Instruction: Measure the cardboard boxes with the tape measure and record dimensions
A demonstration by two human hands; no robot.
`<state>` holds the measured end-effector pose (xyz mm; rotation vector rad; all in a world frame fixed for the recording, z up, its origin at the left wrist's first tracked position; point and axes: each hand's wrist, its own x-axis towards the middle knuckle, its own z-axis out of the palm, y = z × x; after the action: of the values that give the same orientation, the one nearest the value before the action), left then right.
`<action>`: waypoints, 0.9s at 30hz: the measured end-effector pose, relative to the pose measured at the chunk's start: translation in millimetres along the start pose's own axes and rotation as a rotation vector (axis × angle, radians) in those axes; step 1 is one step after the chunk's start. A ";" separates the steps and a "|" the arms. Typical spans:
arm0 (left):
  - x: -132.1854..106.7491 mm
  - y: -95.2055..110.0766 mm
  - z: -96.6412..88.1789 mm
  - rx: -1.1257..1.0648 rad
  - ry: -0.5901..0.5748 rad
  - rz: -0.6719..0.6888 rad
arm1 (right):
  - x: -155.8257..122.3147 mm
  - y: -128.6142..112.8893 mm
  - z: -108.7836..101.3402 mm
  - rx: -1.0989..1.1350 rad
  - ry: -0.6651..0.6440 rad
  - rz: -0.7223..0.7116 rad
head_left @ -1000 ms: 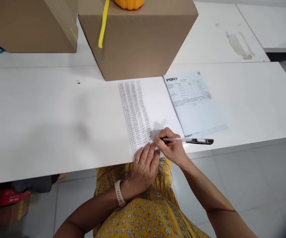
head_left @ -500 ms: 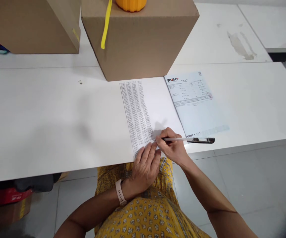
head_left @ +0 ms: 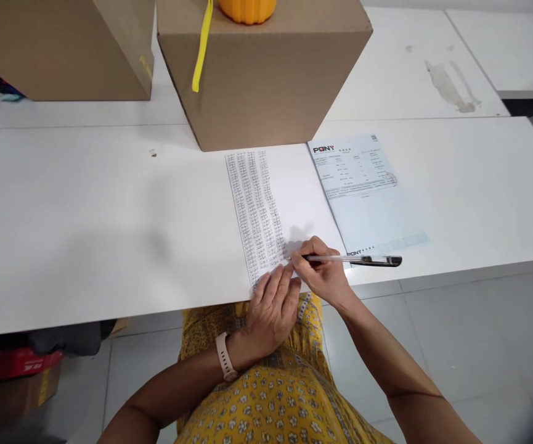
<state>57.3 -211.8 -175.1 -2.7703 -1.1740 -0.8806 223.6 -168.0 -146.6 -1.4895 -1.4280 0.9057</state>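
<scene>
A white sheet of paper (head_left: 301,191) lies at the table's front edge, its left part filled with columns of small handwriting. My right hand (head_left: 320,271) is closed around a pen (head_left: 340,259) with a clear barrel and black cap end. The pen's tip meets the paper near the bottom of the rightmost column. Flat on the sheet's lower edge rest the fingers of my left hand (head_left: 273,308), stretched out and holding nothing. Just right of the sheet is a pale blue printed document (head_left: 368,209) headed PONY, with a red round stamp.
A cardboard box (head_left: 266,86) stands right behind the paper, with an orange ribbed object (head_left: 248,9) and a yellow strip (head_left: 203,49) on it. Another cardboard box (head_left: 85,55) is at the back left. Below the white table (head_left: 85,216), a red package (head_left: 14,365) sits at the left.
The view has shifted very slightly. Both hands keep their places, with the pen still at the same lower part of the sheet.
</scene>
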 end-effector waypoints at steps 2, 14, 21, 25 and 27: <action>0.5 0.1 -0.3 0.003 0.004 0.000 | 0.3 0.1 0.1 0.013 0.003 0.000; 2.4 -0.5 -1.2 0.009 0.014 0.003 | 0.7 2.0 0.6 -0.002 0.035 -0.002; 2.9 -0.2 -1.9 0.004 0.007 -0.004 | 0.5 0.9 0.4 -0.002 0.045 -0.003; 2.8 -0.1 -2.3 0.014 0.008 -0.003 | 0.5 1.2 0.8 -0.007 0.048 -0.011; 2.8 -0.2 -2.2 0.012 0.005 0.000 | 0.4 1.7 0.9 -0.010 0.048 -0.010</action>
<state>57.6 -210.3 -171.8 -2.7569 -1.1741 -0.8777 223.4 -167.5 -148.5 -1.5000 -1.4061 0.8524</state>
